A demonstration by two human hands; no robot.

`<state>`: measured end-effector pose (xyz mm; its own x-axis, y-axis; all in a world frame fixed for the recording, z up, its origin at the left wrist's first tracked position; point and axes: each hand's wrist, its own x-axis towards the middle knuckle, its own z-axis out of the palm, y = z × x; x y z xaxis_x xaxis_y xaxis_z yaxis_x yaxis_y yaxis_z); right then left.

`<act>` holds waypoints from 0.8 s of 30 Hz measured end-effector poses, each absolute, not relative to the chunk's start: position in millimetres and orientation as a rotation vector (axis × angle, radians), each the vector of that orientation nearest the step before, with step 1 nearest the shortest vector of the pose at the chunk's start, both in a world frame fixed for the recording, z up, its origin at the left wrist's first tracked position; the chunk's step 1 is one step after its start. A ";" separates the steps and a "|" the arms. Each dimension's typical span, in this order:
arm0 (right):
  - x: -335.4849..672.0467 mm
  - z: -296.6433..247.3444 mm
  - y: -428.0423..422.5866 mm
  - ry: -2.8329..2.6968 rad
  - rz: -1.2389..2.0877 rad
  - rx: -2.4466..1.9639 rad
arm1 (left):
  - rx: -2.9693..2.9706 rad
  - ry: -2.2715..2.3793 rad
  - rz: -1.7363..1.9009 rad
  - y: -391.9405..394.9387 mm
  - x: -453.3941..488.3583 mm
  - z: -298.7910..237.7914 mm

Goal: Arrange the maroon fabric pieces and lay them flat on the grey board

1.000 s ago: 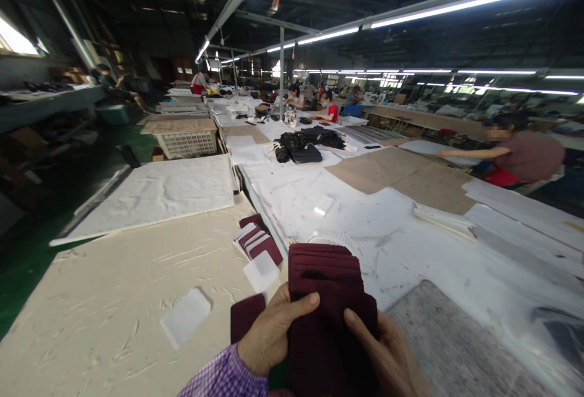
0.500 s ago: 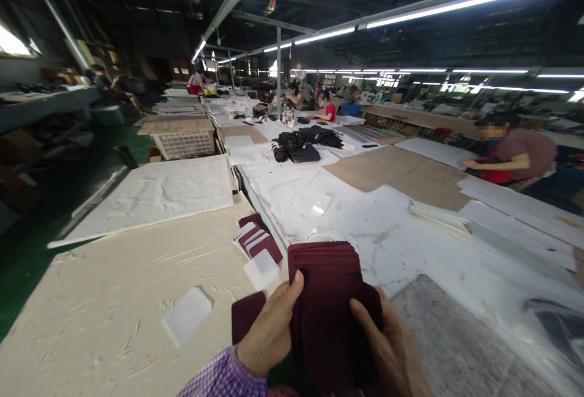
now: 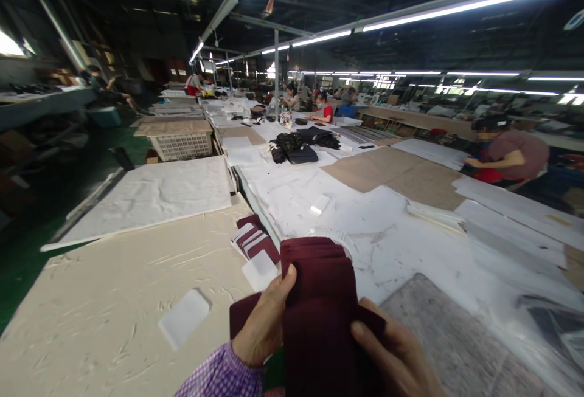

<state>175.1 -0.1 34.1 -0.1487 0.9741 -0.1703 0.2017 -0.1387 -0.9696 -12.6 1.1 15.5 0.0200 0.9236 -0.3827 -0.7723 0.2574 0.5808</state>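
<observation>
A stack of dark maroon fabric pieces (image 3: 319, 300) stands fanned between both my hands at the bottom centre. My left hand (image 3: 262, 324) grips its left edge, thumb pressed on the front. My right hand (image 3: 395, 357) wraps the right edge, thumb on the front. Another maroon piece (image 3: 241, 315) shows behind my left hand. A small pile of maroon and white pieces (image 3: 254, 240) lies on the table just beyond.
Two white rectangular pads (image 3: 185, 318) (image 3: 260, 269) lie on the beige table sheet. A grey felt mat (image 3: 456, 348) sits to my right. Black garments (image 3: 298, 146) and a white basket (image 3: 181, 141) lie farther off. A person in a mauve shirt (image 3: 513, 157) works at right.
My left thumb slid up the stack's left edge. The stack shifted slightly left and the pieces fanned more. The person at right drew their outstretched arm back.
</observation>
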 end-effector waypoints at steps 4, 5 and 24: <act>163.8 20.3 23.8 -1.634 0.989 -1.363 | 0.220 0.792 1.305 -0.8 -6.5 14.7; 163.6 17.7 26.8 -1.631 1.034 -1.344 | 0.220 0.781 1.302 -0.9 -6.4 12.9; 149.9 26.5 22.3 -1.271 1.406 -1.367 | 0.400 0.604 1.337 -0.1 -9.1 -5.8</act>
<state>149.9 22.3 26.5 -0.1141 0.9723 -0.2042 0.1049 -0.1926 -0.9757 -9.1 -0.1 -5.8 0.1157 0.9774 -0.1771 -0.7791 0.1999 0.5942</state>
